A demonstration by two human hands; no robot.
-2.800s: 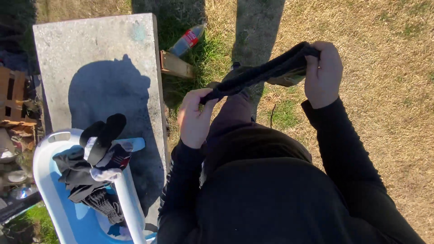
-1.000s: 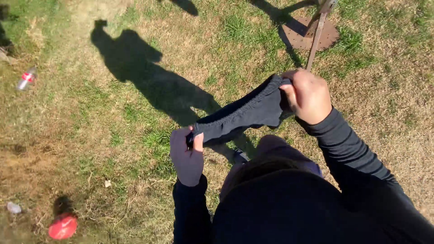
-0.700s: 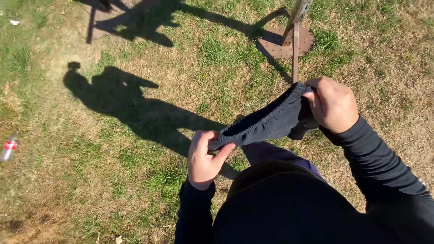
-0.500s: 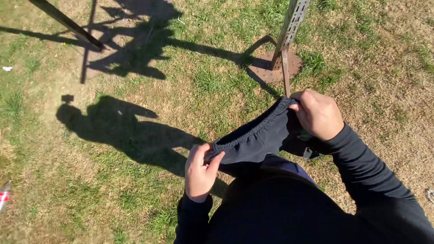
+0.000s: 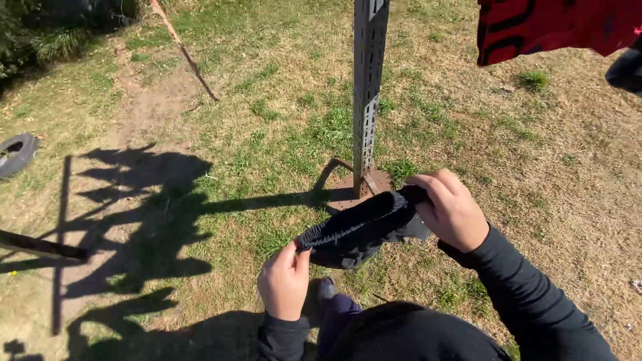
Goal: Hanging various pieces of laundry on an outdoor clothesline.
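Note:
A small black garment [image 5: 361, 228] with an elastic waistband is stretched between my two hands above the grass. My left hand [image 5: 284, 281] pinches its lower left end, and my right hand [image 5: 451, 210] grips its upper right end. Both sleeves are dark and long. Just beyond the garment rises a perforated metal post [image 5: 367, 93] on a rusty round base plate [image 5: 358, 190].
A red garment with black markings [image 5: 548, 27] hangs at the top right. An old tyre [image 5: 15, 154] lies on the grass at the far left. A dark metal bar [image 5: 40, 246] juts in from the left edge. Long shadows cross the patchy grass.
The view has swung from a concrete slab and laundry tub to open lawn, then up to the post. My hands kept hold of the black garment throughout and have moved closer to the post.

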